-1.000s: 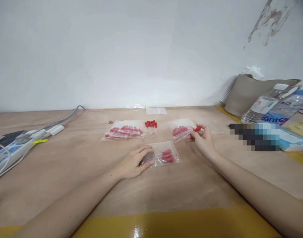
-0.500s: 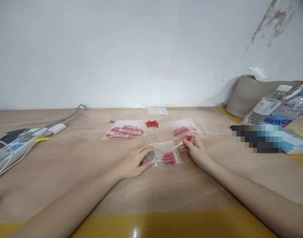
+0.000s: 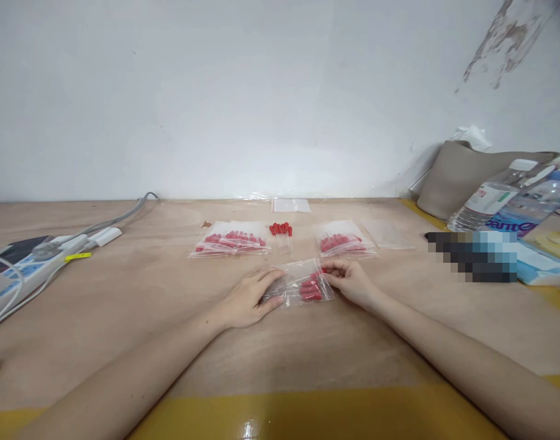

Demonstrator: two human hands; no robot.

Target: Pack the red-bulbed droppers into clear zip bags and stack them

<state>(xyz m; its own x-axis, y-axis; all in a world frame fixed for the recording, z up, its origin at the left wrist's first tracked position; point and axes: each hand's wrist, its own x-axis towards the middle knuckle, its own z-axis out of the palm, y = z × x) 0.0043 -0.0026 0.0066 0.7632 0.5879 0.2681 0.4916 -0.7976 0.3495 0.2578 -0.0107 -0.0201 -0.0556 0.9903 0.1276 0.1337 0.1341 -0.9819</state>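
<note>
Bare forearms reaching in over a wooden bench (image 3: 334, 348), a person works on a clear zip bag (image 3: 295, 269) lying flat before them, midway between the two hands. Thumb and fingers of the left hand (image 3: 250, 298) are spread over the bag's left end; from where I stand, I cannot tell whether they grip the plastic or only press it down. The right hand (image 3: 348, 281) is narrowed to a pinch at the bag's right end, its fingertips on the red bulb of a dropper (image 3: 324, 271). Inside the bag, more red-bulbed droppers (image 3: 311, 293) lie side by side, bulbs to the right. Beyond it, a row of loose droppers (image 3: 281, 229) sits between filled bags on the left (image 3: 231, 239) and filled bags on the right (image 3: 344, 239), with a flat clear bag (image 3: 389, 235) just beside the latter. Farther back, a whitish packet (image 3: 291, 206) rests near the wall (image 3: 238, 98). A power strip (image 3: 32, 269) stretches along the far left; at right, plastic bottles (image 3: 488, 198) stand in front of a grey-beige container (image 3: 465, 174), near a blue packet (image 3: 543, 263). Yellow tape (image 3: 280, 409) runs across the foreground.
</note>
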